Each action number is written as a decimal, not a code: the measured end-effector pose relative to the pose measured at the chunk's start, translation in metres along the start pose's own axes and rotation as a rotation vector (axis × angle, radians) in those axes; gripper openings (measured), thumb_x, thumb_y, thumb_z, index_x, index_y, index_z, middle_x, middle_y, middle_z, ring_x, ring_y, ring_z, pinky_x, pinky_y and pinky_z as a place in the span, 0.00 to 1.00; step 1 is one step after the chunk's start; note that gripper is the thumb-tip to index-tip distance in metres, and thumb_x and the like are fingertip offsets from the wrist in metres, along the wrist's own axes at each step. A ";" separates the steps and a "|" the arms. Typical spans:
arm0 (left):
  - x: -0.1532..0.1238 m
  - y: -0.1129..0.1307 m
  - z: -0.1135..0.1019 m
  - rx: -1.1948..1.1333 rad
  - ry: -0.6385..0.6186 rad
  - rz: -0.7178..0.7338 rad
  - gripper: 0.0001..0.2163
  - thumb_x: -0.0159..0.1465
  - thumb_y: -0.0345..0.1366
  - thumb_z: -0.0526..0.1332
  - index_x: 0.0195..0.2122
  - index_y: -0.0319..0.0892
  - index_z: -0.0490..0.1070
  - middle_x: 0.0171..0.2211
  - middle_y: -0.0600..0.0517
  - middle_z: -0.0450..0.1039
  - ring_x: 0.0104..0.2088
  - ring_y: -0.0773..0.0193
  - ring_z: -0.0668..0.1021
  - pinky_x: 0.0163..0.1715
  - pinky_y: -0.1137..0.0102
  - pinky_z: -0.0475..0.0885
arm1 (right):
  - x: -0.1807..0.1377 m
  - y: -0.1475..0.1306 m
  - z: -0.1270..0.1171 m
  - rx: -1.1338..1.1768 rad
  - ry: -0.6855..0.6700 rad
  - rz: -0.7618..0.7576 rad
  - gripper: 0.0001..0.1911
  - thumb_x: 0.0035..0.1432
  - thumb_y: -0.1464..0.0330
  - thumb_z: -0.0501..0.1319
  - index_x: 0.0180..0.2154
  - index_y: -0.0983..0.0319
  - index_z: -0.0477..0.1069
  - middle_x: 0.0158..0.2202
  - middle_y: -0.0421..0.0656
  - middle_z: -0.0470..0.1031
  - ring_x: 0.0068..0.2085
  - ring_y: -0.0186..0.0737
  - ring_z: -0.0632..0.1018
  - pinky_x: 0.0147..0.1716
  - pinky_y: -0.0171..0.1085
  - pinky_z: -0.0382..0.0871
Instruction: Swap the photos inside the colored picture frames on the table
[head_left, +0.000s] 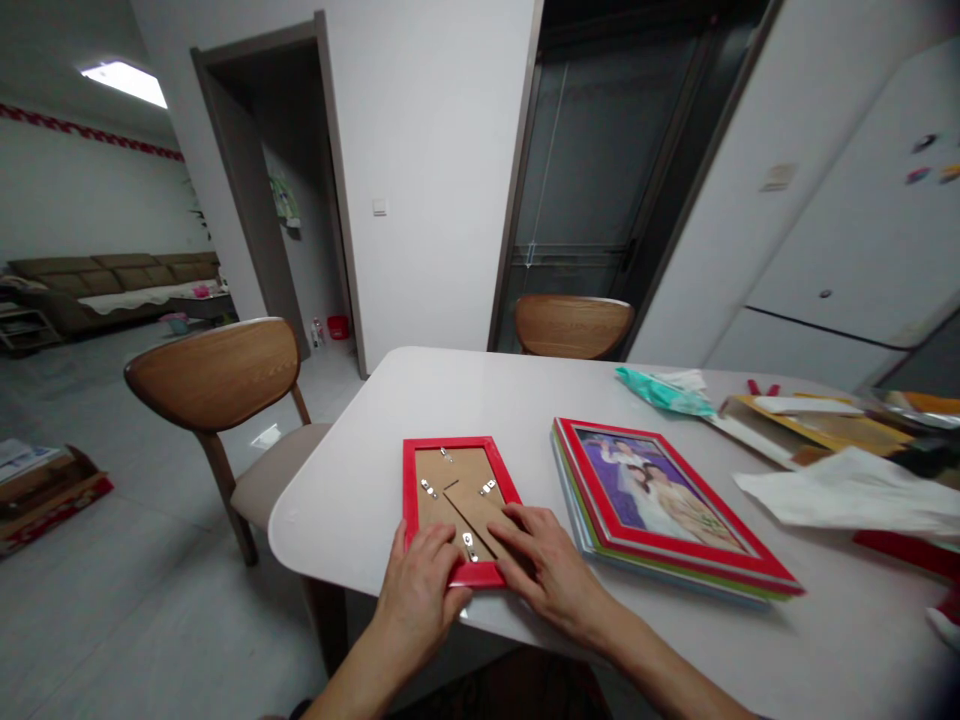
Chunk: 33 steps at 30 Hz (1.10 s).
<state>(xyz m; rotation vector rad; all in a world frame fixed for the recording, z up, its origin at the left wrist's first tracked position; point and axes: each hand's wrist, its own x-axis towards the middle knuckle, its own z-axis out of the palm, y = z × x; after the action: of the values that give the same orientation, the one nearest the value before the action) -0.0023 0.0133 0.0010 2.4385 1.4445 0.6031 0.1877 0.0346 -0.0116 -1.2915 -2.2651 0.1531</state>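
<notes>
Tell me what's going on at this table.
A red picture frame lies face down on the white table, its brown backing and metal clips showing. A person's left hand rests at its near left corner, the right hand on its near right side. To the right, a stack of frames has another red one on top, its photo facing up.

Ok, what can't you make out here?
All in the head view:
Front of the face-down frame: hidden by its back.
Its near left corner: behind the left hand.
Fronts of lower stacked frames: covered by the top frame.
Flat red object: cut off by right edge.
</notes>
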 end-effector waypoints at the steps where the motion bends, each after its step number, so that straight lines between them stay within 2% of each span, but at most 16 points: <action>1: 0.000 0.000 0.000 -0.007 -0.003 -0.005 0.11 0.51 0.32 0.60 0.37 0.44 0.66 0.49 0.46 0.65 0.50 0.56 0.65 0.52 0.50 0.47 | -0.001 -0.001 -0.001 -0.014 -0.006 -0.009 0.16 0.52 0.64 0.52 0.44 0.58 0.66 0.46 0.48 0.63 0.45 0.44 0.64 0.42 0.43 0.60; 5: 0.000 -0.001 -0.003 -0.022 -0.004 -0.011 0.10 0.51 0.32 0.60 0.36 0.43 0.66 0.48 0.46 0.65 0.50 0.56 0.65 0.52 0.51 0.47 | 0.000 -0.009 -0.003 -0.048 -0.024 -0.055 0.13 0.53 0.66 0.52 0.41 0.55 0.68 0.46 0.46 0.64 0.45 0.43 0.63 0.42 0.44 0.58; 12: 0.001 -0.008 -0.005 -0.088 0.028 0.018 0.08 0.50 0.32 0.61 0.32 0.42 0.66 0.46 0.45 0.67 0.48 0.56 0.68 0.51 0.52 0.51 | 0.021 -0.017 0.010 -0.014 -0.094 -0.048 0.08 0.51 0.67 0.55 0.29 0.56 0.73 0.30 0.42 0.68 0.34 0.37 0.66 0.32 0.36 0.57; 17: -0.001 -0.015 0.000 -0.145 0.069 0.030 0.09 0.49 0.31 0.62 0.31 0.42 0.64 0.43 0.47 0.69 0.47 0.57 0.68 0.51 0.52 0.52 | 0.036 -0.018 0.011 0.049 -0.177 -0.135 0.09 0.52 0.68 0.54 0.27 0.58 0.74 0.25 0.42 0.68 0.31 0.35 0.65 0.31 0.35 0.55; 22: -0.002 -0.018 0.003 -0.164 0.087 0.021 0.10 0.49 0.33 0.63 0.32 0.42 0.64 0.41 0.47 0.69 0.47 0.56 0.68 0.50 0.52 0.54 | 0.032 -0.020 0.000 0.081 -0.239 -0.224 0.11 0.54 0.70 0.51 0.29 0.59 0.72 0.28 0.41 0.67 0.34 0.36 0.64 0.36 0.37 0.55; 28: -0.001 -0.016 0.002 -0.149 0.083 0.006 0.11 0.49 0.33 0.63 0.33 0.41 0.65 0.41 0.46 0.70 0.47 0.55 0.68 0.50 0.53 0.54 | 0.031 -0.026 0.001 0.038 -0.235 -0.182 0.09 0.47 0.76 0.54 0.28 0.60 0.69 0.30 0.41 0.65 0.35 0.36 0.62 0.36 0.36 0.55; 33: -0.003 -0.015 0.001 -0.145 0.077 -0.009 0.11 0.48 0.32 0.63 0.33 0.41 0.65 0.42 0.46 0.69 0.47 0.56 0.68 0.50 0.54 0.55 | 0.029 -0.029 0.001 0.041 -0.239 -0.182 0.09 0.46 0.77 0.53 0.27 0.60 0.69 0.30 0.41 0.65 0.35 0.37 0.63 0.37 0.37 0.57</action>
<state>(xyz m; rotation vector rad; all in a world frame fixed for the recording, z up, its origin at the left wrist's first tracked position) -0.0145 0.0181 -0.0070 2.3193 1.3881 0.7790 0.1526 0.0435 0.0086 -1.0889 -2.5535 0.3009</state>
